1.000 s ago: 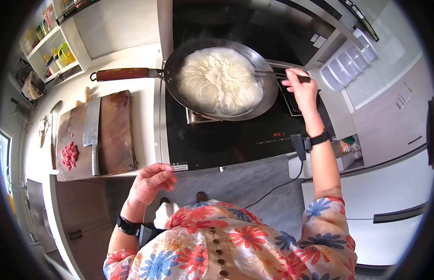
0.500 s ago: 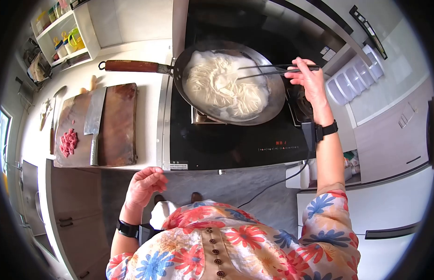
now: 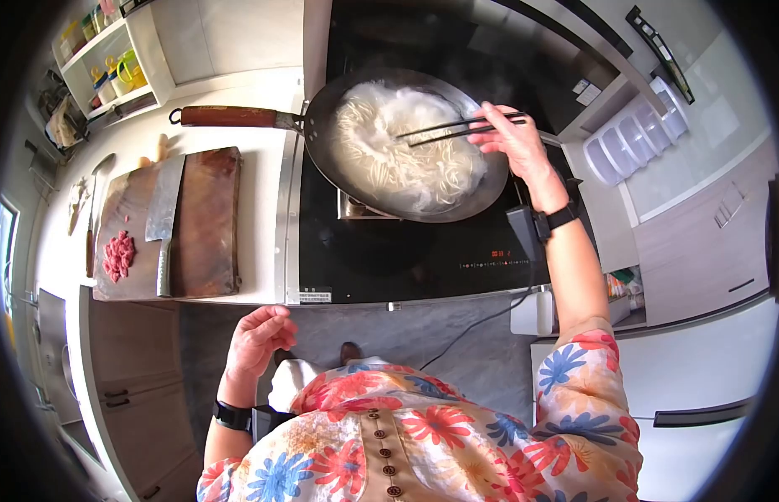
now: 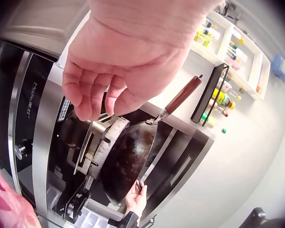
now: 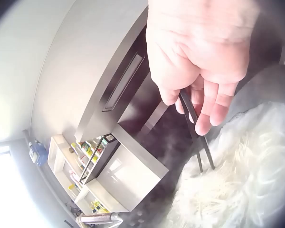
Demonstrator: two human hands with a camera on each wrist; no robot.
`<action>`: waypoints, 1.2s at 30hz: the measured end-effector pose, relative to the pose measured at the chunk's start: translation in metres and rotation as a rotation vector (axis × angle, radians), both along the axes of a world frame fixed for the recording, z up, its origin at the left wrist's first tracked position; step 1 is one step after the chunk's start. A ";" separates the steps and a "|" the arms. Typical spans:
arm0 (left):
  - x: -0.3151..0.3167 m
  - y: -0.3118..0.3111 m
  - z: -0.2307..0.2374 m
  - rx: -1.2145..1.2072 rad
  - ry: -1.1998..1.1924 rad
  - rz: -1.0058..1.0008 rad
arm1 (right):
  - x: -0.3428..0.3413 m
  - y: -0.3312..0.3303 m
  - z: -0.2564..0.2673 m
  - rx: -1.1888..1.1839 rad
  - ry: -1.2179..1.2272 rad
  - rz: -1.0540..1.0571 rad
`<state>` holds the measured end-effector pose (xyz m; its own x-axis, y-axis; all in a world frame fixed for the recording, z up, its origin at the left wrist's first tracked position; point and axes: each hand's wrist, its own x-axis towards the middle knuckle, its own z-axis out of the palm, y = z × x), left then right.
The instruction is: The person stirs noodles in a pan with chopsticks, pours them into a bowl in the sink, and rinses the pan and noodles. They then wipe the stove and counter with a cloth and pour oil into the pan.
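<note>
My right hand pinches a pair of dark chopsticks over the right side of a wok. In the wok lie pale noodles in white, foamy, steaming liquid. The right wrist view has the chopstick tips down at the noodles, slightly apart. Below the counter's front edge hangs my left hand, loosely curled around nothing. Nearest to it is a wooden cutting board bearing a cleaver and a small heap of chopped red meat.
The wok sits on a black cooktop, its wooden handle reaching left over the counter. A long-handled ladle lies left of the board. Bottles stand on a white shelf at the back left; clear bins hang at the right.
The chopsticks have come away from the wok's right side, spread apart, and moved left and down into the noodles. Steam has thickened over the wok. My left hand stays much the same.
</note>
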<state>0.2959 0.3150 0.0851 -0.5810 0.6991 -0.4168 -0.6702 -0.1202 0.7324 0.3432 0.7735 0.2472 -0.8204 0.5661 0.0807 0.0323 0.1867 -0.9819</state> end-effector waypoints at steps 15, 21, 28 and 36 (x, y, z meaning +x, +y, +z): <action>-0.001 0.000 0.000 -0.020 -0.006 -0.019 | 0.053 -0.004 -0.008 -0.011 0.041 -0.114; 0.000 -0.001 -0.003 -0.009 -0.002 -0.036 | 0.052 -0.020 -0.014 -0.086 0.090 -0.087; 0.001 -0.007 -0.006 -0.008 -0.017 -0.014 | 0.066 -0.006 0.012 0.089 -0.001 -0.220; 0.003 -0.014 -0.011 -0.026 -0.030 0.016 | 0.062 0.002 0.000 0.016 -0.065 -0.289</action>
<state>0.2988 0.3008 0.0737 -0.5788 0.6788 -0.4520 -0.6902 -0.1125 0.7148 0.4053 0.7751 0.2477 -0.6293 0.7759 0.0443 0.1488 0.1762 -0.9730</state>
